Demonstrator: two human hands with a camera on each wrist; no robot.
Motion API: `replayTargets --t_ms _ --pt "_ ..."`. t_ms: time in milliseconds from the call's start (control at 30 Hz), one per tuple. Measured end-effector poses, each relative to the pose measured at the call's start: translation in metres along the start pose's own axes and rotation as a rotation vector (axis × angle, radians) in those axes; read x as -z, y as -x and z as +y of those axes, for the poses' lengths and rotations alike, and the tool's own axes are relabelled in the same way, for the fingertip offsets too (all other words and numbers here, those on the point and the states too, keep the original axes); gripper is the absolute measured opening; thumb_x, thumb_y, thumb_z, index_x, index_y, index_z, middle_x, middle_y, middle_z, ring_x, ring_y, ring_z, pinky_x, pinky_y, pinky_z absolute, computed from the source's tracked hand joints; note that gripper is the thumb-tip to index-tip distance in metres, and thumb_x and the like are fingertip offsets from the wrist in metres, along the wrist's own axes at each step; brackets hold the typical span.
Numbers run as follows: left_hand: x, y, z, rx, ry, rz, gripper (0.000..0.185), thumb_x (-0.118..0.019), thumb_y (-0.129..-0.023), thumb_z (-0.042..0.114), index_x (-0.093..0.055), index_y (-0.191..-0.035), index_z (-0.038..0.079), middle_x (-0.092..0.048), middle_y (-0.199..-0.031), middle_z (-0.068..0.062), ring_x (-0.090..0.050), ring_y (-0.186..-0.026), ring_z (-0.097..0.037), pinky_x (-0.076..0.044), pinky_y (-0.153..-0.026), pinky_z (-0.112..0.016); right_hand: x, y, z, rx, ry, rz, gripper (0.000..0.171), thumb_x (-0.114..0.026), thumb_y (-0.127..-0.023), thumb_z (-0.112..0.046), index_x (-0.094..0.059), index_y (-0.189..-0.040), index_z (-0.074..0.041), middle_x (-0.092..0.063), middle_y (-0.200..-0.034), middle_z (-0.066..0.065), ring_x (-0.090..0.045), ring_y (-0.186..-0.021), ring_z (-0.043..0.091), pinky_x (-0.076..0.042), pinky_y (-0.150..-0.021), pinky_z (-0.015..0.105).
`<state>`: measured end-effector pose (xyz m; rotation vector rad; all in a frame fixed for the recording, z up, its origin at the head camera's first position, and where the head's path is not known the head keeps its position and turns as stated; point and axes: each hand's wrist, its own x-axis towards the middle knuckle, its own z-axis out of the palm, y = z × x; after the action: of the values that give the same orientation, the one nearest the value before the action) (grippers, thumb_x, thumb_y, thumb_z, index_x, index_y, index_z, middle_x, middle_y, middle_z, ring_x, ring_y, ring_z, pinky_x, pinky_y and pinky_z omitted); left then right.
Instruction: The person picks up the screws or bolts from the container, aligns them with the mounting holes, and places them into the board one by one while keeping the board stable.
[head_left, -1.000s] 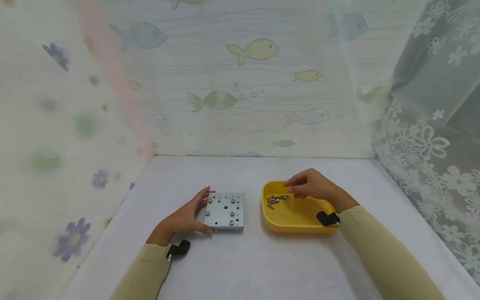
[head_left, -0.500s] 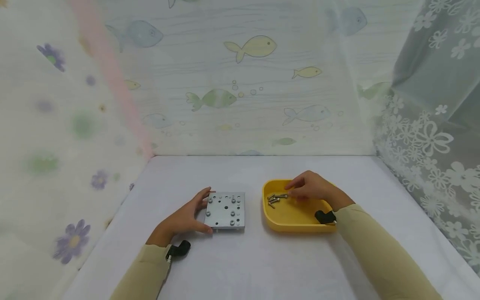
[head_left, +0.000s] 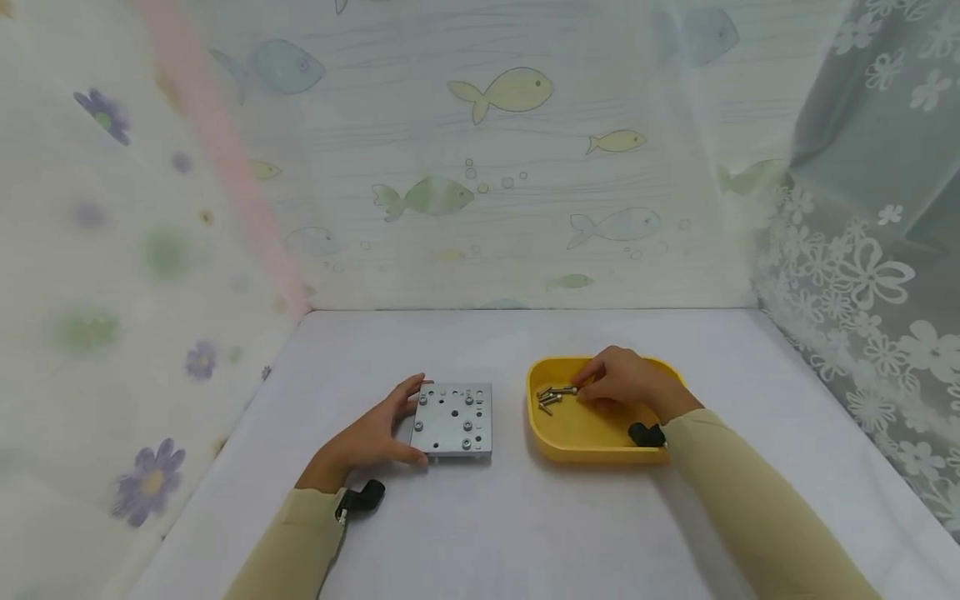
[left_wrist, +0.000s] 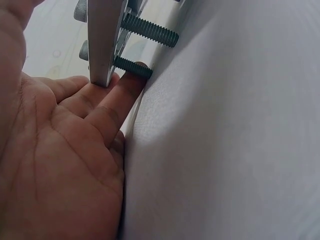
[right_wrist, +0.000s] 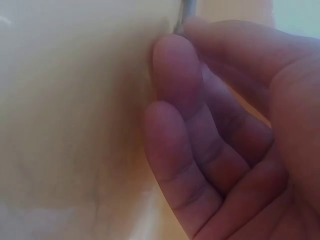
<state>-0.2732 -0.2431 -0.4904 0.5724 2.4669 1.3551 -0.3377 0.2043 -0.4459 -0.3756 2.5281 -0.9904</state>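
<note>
A square silver metal plate [head_left: 452, 419] with several holes sits on the white table, socket-head screws set in some of them. My left hand [head_left: 375, 435] holds its left side, thumb at the near corner and fingers at the far one. In the left wrist view, threaded screw shanks [left_wrist: 150, 30] stick out from the plate's underside, and one finger lies by the lower shank. My right hand [head_left: 626, 385] reaches into a yellow tray [head_left: 585, 455], fingers curled. Its thumb and fingertip pinch the end of a screw [right_wrist: 189, 9] lying with several loose screws [head_left: 549, 400].
The tray stands right of the plate, with a strip of white table [head_left: 510, 508] between and in front of them. A fish-patterned curtain [head_left: 517, 208] hangs behind the table. Flowered and lace curtains [head_left: 862, 333] flank it. Each wrist wears a small black camera [head_left: 365, 497].
My right hand has lowered into the tray, and its fingertips have come together at the nearest screw. The left hand and plate keep their place.
</note>
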Motion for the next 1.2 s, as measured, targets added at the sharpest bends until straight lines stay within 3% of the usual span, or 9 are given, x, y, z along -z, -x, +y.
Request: replayTargets --t_ms 267,667,900,1200 --pt "0.001 -0.001 0.003 0.010 -0.006 0.001 0.139 -0.102 -0.060 0.033 -0.013 -0.167 0.023 -0.031 -0.169 0.003 -0.035 -0.154 -0.026 -0.005 -0.127 -0.064 -0.001 -0.002 0.002 -0.006 0.021 0.012 0.021 -0.083 -0.089 -0.024 -0.082 -0.108 -0.016 -0.075 -0.094 0.002 -0.067 -0.068 0.016 -0.059 -0.066 0.029" --pt "-0.001 -0.002 -0.002 0.022 -0.006 -0.005 0.138 -0.101 -0.060 0.036 -0.014 -0.167 0.026 -0.034 -0.167 0.002 -0.034 -0.155 -0.026 -0.005 -0.126 -0.064 -0.002 0.001 -0.002 -0.012 0.068 0.027 0.014 -0.081 -0.090 -0.020 -0.081 -0.102 -0.013 -0.074 -0.086 0.002 -0.067 -0.067 0.016 -0.059 -0.065 0.029" --pt "-0.002 0.003 -0.001 0.058 0.007 0.003 0.137 -0.101 -0.060 0.035 -0.015 -0.166 0.027 -0.033 -0.168 0.003 -0.036 -0.153 -0.026 -0.007 -0.126 -0.064 -0.004 -0.001 -0.004 0.057 0.147 0.001 0.004 -0.077 -0.090 -0.018 -0.078 -0.093 -0.017 -0.071 -0.084 -0.002 -0.061 -0.071 0.016 -0.052 -0.065 0.028" --pt "-0.001 -0.001 -0.001 -0.010 0.017 -0.002 0.133 -0.100 -0.063 0.033 -0.016 -0.166 0.024 -0.039 -0.165 0.002 -0.035 -0.154 -0.026 -0.005 -0.126 -0.064 0.002 0.005 -0.010 0.058 0.112 0.018 0.006 -0.076 -0.090 -0.020 -0.076 -0.094 -0.015 -0.073 -0.085 -0.001 -0.065 -0.069 0.016 -0.055 -0.065 0.028"
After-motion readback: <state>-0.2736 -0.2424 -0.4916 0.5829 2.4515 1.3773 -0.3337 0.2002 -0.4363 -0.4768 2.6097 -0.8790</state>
